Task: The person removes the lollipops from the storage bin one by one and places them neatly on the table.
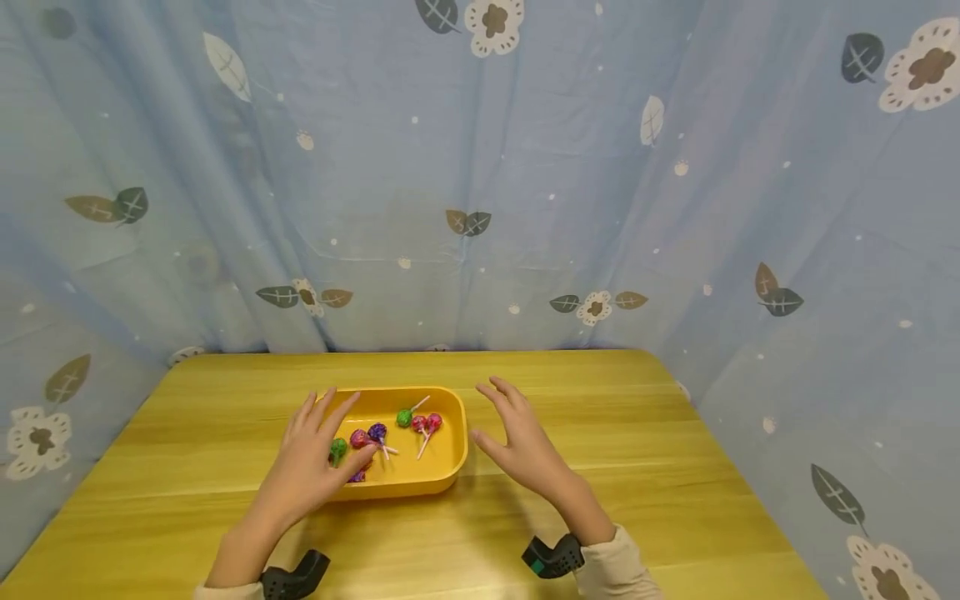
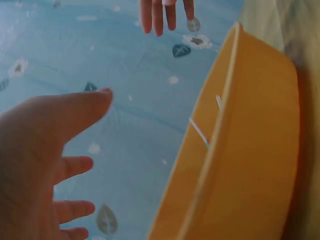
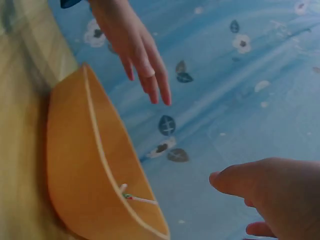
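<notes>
A yellow tray (image 1: 408, 487) sits on the table with several wrapped lollipops inside. Green (image 1: 405, 417), pink (image 1: 434, 422) and purple lollipops (image 1: 377, 432) lie scattered across its bottom, white sticks pointing various ways. My left hand (image 1: 311, 454) hovers over the tray's left end, fingers spread and holding nothing; it hides part of that end. To the right of the tray, my right hand (image 1: 525, 442) is raised in the air, fingers apart and empty. In the left wrist view the tray's wall (image 2: 260, 125) stands beside the left thumb (image 2: 90, 107), with lollipop sticks showing above the rim.
The wood-grain table (image 1: 600, 417) extends on both sides of the tray. A blue curtain (image 1: 390, 183) with leaf and flower prints hangs behind the table and along its sides. Black bands (image 1: 555, 557) sit on both wrists.
</notes>
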### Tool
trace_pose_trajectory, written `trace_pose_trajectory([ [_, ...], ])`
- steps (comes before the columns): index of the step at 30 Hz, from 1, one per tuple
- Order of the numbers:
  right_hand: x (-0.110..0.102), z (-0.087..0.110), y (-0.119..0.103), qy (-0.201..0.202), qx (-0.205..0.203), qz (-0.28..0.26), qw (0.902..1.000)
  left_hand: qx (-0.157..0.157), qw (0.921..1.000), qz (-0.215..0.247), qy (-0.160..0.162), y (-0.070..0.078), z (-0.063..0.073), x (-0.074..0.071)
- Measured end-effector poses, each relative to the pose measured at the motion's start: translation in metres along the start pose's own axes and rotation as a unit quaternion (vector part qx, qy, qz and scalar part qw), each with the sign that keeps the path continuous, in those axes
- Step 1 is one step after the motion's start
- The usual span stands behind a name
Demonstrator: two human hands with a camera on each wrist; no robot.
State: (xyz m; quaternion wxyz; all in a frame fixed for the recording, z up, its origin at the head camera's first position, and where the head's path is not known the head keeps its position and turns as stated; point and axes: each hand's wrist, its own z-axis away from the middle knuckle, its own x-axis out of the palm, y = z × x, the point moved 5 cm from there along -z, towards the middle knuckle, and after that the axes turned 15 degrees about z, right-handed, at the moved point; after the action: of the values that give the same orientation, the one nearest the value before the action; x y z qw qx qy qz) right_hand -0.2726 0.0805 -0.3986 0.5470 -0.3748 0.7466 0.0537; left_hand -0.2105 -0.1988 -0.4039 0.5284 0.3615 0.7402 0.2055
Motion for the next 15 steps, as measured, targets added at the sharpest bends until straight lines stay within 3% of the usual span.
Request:
trace_pose_trajectory([
  [2,0.008,0.0,0.0,-0.008,-0.004,-0.025,0.9997,-0.046,0.9974,0.055,0.01,-0.016,0.001,-0.003],
  [4,0.015,-0.002,0.0,-0.014,-0.01,-0.052,0.9985,-0.116,0.983,0.139,0.032,-0.033,0.002,-0.007],
  [6,0.023,-0.004,0.0,-0.021,-0.016,-0.081,0.9964,-0.188,0.9546,0.223,0.061,-0.049,0.006,-0.011],
  [9,0.034,-0.01,-0.002,-0.037,-0.017,-0.128,0.9909,-0.273,0.9013,0.322,0.098,-0.069,0.012,-0.013],
  [10,0.038,-0.011,-0.003,-0.043,-0.013,-0.146,0.9883,-0.289,0.8842,0.352,0.104,-0.073,0.013,-0.012],
  [15,0.052,-0.02,-0.008,-0.06,0.042,-0.214,0.9741,-0.328,0.8142,0.464,0.121,-0.09,0.016,-0.005],
])
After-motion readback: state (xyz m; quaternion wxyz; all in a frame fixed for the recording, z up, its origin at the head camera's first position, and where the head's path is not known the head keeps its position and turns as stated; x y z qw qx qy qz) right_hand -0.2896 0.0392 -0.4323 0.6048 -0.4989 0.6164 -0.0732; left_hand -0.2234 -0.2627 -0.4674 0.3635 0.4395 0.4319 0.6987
